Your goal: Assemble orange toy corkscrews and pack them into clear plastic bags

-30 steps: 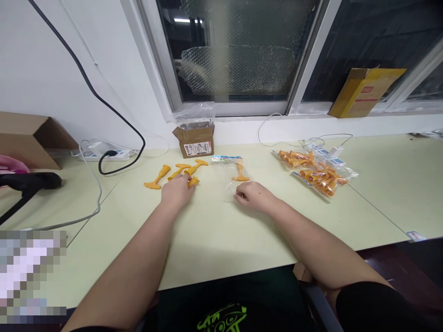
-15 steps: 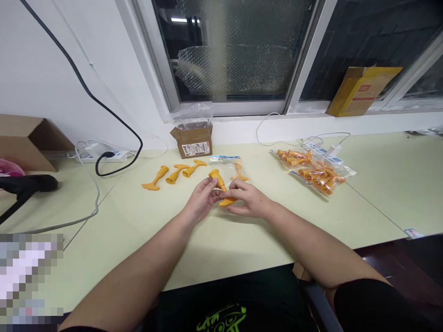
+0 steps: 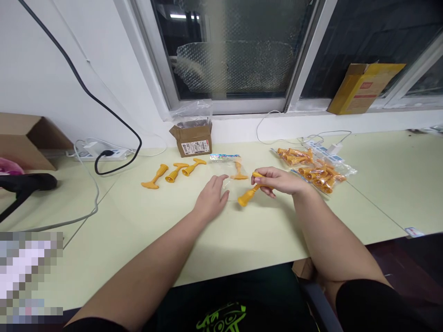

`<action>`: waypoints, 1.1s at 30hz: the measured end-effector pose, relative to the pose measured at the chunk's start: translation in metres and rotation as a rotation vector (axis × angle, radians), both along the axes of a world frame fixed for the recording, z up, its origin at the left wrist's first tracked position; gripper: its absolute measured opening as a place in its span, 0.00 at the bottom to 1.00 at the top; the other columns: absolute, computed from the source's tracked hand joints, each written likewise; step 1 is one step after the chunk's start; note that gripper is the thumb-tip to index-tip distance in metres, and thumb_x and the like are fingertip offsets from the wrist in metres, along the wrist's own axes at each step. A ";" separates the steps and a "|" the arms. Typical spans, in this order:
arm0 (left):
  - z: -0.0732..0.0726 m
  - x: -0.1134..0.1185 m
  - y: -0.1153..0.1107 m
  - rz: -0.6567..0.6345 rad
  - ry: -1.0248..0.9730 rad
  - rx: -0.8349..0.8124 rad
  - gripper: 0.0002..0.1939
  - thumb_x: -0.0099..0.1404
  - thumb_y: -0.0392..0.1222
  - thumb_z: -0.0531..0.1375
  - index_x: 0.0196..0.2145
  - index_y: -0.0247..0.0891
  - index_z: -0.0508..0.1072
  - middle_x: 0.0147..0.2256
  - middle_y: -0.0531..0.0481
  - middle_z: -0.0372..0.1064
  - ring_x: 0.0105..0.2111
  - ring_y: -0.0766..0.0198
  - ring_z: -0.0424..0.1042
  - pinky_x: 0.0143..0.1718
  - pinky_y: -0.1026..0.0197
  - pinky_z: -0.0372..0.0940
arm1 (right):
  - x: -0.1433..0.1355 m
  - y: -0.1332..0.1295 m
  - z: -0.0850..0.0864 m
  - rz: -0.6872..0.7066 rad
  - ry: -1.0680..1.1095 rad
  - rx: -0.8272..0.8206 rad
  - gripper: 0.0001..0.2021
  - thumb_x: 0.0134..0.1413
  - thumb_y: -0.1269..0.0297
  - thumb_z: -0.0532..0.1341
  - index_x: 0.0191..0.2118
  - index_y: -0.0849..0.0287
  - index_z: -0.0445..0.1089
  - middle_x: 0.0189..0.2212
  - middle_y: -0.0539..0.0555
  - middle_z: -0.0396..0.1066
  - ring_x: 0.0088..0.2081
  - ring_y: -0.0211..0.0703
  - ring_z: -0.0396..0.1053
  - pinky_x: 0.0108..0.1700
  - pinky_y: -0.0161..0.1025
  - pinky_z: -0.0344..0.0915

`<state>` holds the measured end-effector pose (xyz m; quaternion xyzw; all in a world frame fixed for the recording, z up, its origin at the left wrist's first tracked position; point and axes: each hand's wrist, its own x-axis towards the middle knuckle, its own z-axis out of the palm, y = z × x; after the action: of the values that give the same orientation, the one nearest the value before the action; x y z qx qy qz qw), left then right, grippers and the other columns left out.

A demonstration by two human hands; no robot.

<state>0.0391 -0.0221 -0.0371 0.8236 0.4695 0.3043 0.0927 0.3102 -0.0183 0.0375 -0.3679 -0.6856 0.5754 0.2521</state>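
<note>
Right hand is pinching an orange plastic piece by its thin end, flared end tilted down just above the table. Left hand is open, fingers resting on the edge of a clear bag with one more orange piece inside. Three loose orange pieces sit further left, full bags to the right, and a small cardboard box behind by the window.

Bare tabletop before loose orange pieces
</note>
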 end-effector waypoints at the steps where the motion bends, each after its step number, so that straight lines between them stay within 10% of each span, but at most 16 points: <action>1: -0.002 0.000 0.004 0.016 -0.044 -0.022 0.24 0.70 0.39 0.56 0.62 0.42 0.62 0.46 0.45 0.67 0.43 0.57 0.72 0.44 0.54 0.68 | 0.000 0.000 0.001 0.019 -0.021 -0.038 0.19 0.61 0.46 0.64 0.41 0.60 0.69 0.21 0.45 0.68 0.20 0.33 0.66 0.22 0.30 0.64; 11: -0.004 -0.003 0.017 0.039 -0.339 -0.068 0.11 0.67 0.38 0.59 0.48 0.41 0.71 0.36 0.49 0.67 0.33 0.62 0.70 0.36 0.59 0.68 | -0.008 0.000 -0.008 0.080 0.013 -0.047 0.15 0.59 0.59 0.67 0.49 0.60 0.71 0.38 0.53 0.76 0.38 0.40 0.76 0.46 0.42 0.76; 18: -0.008 -0.001 0.022 0.024 -0.472 -0.154 0.11 0.65 0.42 0.63 0.46 0.40 0.73 0.43 0.46 0.69 0.31 0.66 0.73 0.36 0.59 0.72 | -0.039 -0.005 -0.033 -0.063 -0.366 0.431 0.20 0.63 0.69 0.58 0.59 0.61 0.70 0.50 0.61 0.77 0.46 0.48 0.77 0.53 0.48 0.72; 33: -0.004 0.001 0.017 -0.029 -0.580 -0.148 0.13 0.68 0.41 0.60 0.49 0.41 0.75 0.45 0.44 0.77 0.42 0.58 0.76 0.46 0.55 0.70 | -0.095 0.027 -0.104 -0.344 -0.666 0.752 0.28 0.64 0.77 0.49 0.68 0.61 0.58 0.61 0.68 0.64 0.73 0.57 0.46 0.71 0.58 0.52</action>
<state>0.0402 -0.0055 -0.0410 0.6997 0.4327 0.4905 0.2873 0.2155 0.0086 -0.0665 -0.5220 -0.8172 0.0921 0.2262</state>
